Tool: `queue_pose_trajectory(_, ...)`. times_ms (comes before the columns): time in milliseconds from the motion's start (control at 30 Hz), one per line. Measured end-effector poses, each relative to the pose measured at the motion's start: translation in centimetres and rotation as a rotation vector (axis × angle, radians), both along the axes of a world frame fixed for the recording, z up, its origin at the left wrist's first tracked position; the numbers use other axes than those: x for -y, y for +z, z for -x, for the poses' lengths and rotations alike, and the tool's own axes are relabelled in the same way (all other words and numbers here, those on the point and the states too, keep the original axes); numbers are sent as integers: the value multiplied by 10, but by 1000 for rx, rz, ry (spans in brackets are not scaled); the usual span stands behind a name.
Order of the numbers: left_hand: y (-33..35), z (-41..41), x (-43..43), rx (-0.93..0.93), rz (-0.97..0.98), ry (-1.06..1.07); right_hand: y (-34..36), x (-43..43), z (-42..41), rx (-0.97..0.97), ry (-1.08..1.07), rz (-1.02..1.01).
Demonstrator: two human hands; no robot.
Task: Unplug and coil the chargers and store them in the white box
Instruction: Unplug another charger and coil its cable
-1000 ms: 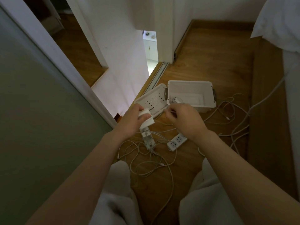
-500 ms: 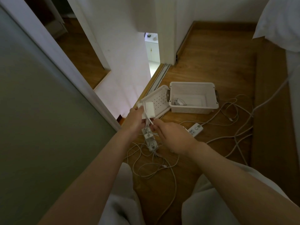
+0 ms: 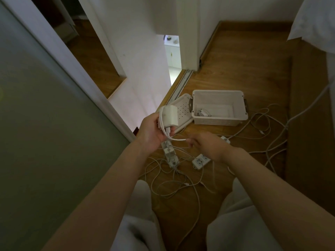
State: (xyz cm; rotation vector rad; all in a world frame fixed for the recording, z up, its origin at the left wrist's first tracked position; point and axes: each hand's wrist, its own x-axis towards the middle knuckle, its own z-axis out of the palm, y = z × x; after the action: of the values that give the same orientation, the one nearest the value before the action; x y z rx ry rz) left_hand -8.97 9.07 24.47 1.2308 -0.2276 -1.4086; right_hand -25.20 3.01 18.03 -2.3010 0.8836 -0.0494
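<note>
Charger [image 3: 170, 117] sits at frame centre, left hand [image 3: 154, 132] curled round it; right hand [image 3: 206, 144] pinches its cable [image 3: 176, 139]. White box [image 3: 219, 121] stands open just right of them.

The left hand [image 3: 154, 132] is held up ahead, fingers and thumb curled in a grip; the right hand [image 3: 208, 146], lower beside it, pinches with its fingertips.

A wooden floor [image 3: 244, 60] of warm brown boards runs to the far wall, edged by a wooden skirting board [image 3: 210, 44]. On the left stands a grey-green panel [image 3: 36, 142] in a white frame [image 3: 59, 57]. Beyond it is a white wall [image 3: 141, 51], and a narrow gap [image 3: 173, 51] shows a brightly lit room. A metal floor track [image 3: 181, 82] leads to that gap. White bedding [image 3: 315, 20] hangs over a wooden bed side [image 3: 308, 115] on the right. The light is dim.
</note>
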Motion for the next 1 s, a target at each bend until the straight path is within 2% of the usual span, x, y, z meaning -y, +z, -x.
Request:
queue_pose_trajectory(133, 4, 0, -4, 282, 15, -234, 4, 14, 9, -6, -105, 71)
queue_pose_trajectory(267, 1, 2, -8, 910, -2, -480, 7, 18, 14, 57, -169, 193)
queue_pose_trajectory(300, -1, 3, -8, 976, -15, -480, 8, 18, 15, 74, -186, 222)
queue_pose_trajectory(433, -10, 5, -8, 1076, -38, -483, 17, 17, 14, 124, -250, 343)
queue_pose_trajectory(567, -15, 0, -7, 1142, -47, -441, 24, 12, 11, 191, -300, 381)
queue_pose_trajectory(800, -29, -4, -6, 1421, -130, -297, 26, -17, -10, 231, -127, 254)
queue_pose_trajectory(900, -30, -4, -3, 1356, -138, -170, 23, -29, -18, 292, -54, 173)
queue_pose_trajectory(1000, -30, -7, 1, 1134, -135, -26, 20, -38, -23, 306, 9, 135)
